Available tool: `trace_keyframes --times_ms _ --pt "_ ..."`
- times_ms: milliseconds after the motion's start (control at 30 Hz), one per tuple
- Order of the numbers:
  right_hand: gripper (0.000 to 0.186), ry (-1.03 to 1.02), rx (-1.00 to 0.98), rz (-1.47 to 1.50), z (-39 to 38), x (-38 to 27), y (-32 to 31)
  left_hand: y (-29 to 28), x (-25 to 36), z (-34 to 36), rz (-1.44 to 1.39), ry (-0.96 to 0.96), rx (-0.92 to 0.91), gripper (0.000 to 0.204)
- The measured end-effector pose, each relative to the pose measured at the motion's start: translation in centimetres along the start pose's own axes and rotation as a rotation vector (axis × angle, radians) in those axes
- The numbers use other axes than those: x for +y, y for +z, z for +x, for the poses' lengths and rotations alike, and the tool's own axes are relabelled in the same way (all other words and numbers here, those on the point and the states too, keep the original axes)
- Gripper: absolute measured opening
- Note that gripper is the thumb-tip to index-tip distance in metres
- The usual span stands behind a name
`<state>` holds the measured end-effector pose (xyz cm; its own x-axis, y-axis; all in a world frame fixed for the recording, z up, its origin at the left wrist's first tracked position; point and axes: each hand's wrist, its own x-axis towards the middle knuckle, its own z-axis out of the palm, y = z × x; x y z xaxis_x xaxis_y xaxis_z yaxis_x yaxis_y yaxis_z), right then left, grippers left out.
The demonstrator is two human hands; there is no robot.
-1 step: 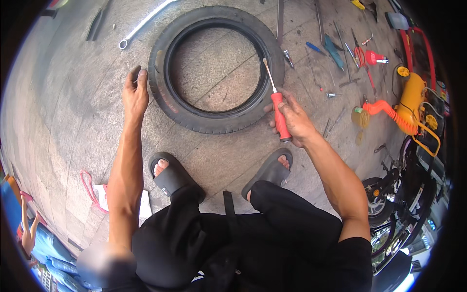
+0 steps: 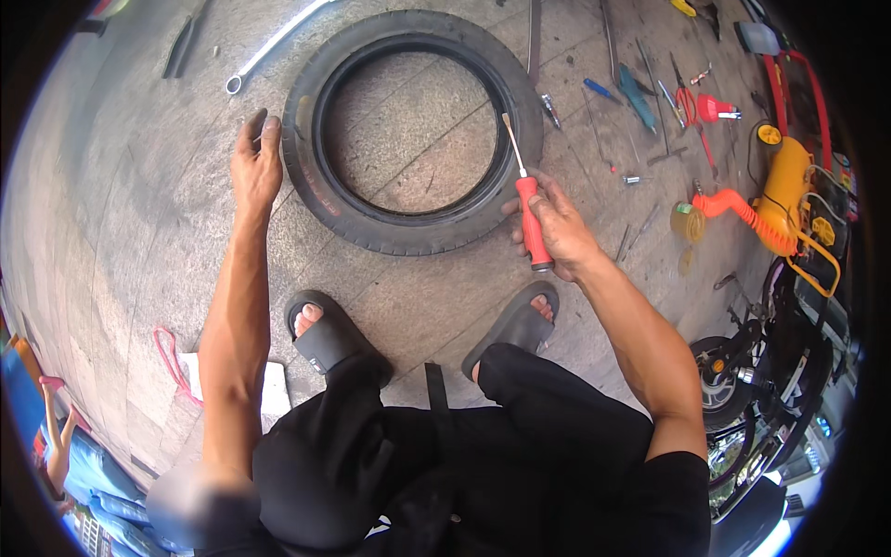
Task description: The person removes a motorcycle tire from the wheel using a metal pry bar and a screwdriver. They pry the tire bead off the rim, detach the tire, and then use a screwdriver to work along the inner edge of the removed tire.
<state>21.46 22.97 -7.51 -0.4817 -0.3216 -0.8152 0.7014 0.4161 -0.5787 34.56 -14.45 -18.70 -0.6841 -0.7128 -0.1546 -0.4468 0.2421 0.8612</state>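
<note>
A black tyre [image 2: 371, 230] without a wheel lies flat on the paved ground in front of my feet, its hollow middle showing the floor. My right hand [image 2: 564, 227] is closed around the red handle of a flat-blade screwdriver [image 2: 533, 223]. The metal shaft points up and away, and its tip appears over the tyre's inner right edge; contact there cannot be made out. Just left of the tyre, my left hand [image 2: 255, 169] is held up with thumb and fingers apart, holding nothing. Beyond it lies a long ring spanner [image 2: 269, 51].
Scattered at right are a blue-handled screwdriver [image 2: 600, 90], a teal-handled tool [image 2: 637, 100], red-handled scissors [image 2: 685, 104] and a small socket [image 2: 632, 180]. Further right stand a yellow air tank [image 2: 785, 181] with an orange coiled hose [image 2: 738, 206] and a two-wheeler [image 2: 729, 381]. A person's jeans [image 2: 97, 464] show lower left.
My left hand has shifted slightly away from me and to the left. My right hand and the screwdriver have barely moved; the tyre stays in place.
</note>
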Motion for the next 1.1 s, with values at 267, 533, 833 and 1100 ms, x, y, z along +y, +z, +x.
trace_keyframes --times_ms 267,533,833,1100 --pt "0.046 -0.094 0.167 -0.007 0.6 1.1 2.6 3.6 0.0 5.5 0.09 0.078 -0.161 0.047" --pt "0.048 -0.162 0.242 -0.027 2.4 1.4 2.8 3.6 -0.1 5.3 0.022 0.087 -0.162 0.043" --pt "0.053 -0.337 0.293 -0.215 3.4 3.3 3.0 3.4 0.6 4.8 0.122 0.096 -0.142 0.042" --pt "0.058 -0.262 0.242 -0.127 3.4 3.9 2.2 3.3 -0.1 5.1 0.136 0.143 -0.137 0.042"
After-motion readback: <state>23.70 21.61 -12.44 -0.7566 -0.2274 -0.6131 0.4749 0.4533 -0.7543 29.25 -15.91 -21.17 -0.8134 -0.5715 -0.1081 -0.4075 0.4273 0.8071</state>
